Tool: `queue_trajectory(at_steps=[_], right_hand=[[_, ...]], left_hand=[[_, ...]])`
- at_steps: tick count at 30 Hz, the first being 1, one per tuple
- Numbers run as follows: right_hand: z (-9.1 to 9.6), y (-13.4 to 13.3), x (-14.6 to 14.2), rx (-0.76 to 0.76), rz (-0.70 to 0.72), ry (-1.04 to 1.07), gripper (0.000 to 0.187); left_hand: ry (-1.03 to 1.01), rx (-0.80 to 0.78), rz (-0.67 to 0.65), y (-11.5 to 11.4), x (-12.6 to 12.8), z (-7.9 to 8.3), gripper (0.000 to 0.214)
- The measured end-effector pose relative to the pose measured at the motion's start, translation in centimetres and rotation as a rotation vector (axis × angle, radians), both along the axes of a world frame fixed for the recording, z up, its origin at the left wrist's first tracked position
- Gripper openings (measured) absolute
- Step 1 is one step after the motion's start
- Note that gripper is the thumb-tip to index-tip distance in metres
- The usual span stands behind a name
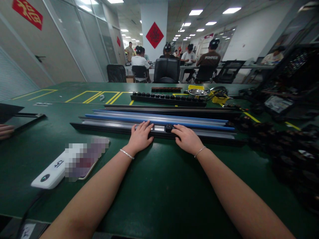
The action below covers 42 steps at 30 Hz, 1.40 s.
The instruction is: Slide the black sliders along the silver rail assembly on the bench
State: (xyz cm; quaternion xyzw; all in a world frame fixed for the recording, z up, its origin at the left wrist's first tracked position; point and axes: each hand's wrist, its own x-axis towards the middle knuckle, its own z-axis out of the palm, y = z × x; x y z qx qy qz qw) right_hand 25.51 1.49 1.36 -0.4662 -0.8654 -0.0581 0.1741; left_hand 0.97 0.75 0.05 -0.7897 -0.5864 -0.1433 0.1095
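The long black rail (112, 129) is lying across the green bench (164, 196), a small black block (168, 128) sitting in its silver channel between the person's two hands. Taking that block as the clock's centre, the left hand (141, 136) is resting at nine o'clock, fingers spread over the rail and thumb lying at its near edge. The right hand (188, 137) is reaching in from four o'clock, its fingertips coming up against the block — whether they are pinching it, I cannot tell. A blue-edged strip (159, 118) is lying just beyond the rail at twelve o'clock, with a knobbed black bar (169, 100) stretching farther out. A metal bowl (197, 92) is standing between one and two o'clock. A white device (48, 171) and a phone (96, 162) are lying toward eight o'clock — well apart from the rail.
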Motion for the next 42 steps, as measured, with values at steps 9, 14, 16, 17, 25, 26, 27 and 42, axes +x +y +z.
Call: queue_trajectory(at_steps=[9,14,16,17,25,26,27,42], right_hand=[[0.0,0.0,0.4,0.0,-0.005,0.033,0.036],[0.1,0.0,0.6,0.009,0.005,0.042,0.034],[0.1,0.0,0.8,0.013,0.003,0.047,0.032],[0.1,0.0,0.8,0.014,0.001,0.048,0.031],[0.1,0.1,1.2,0.024,-0.002,0.057,0.028],[0.1,0.1,1.3,0.028,-0.004,0.058,0.028],[0.2,0.0,1.3,0.033,-0.007,0.061,0.027],[0.0,0.2,-2.3,0.064,-0.369,0.263,0.032]], left_hand=[[-0.003,-0.011,0.009,0.0,0.1,0.1,0.059],[-0.005,-0.018,0.008,0.0,0.1,0.1,0.058],[-0.006,-0.012,0.001,0.0,0.0,0.1,0.058],[-0.006,-0.008,-0.002,0.0,0.0,0.0,0.058],[-0.007,0.002,-0.005,0.1,0.0,-0.1,0.059],[-0.006,-0.001,-0.002,0.1,0.0,-0.1,0.059],[-0.005,-0.004,0.001,0.1,0.0,-0.1,0.059],[0.001,0.021,0.007,0.2,0.1,-0.3,0.058]])
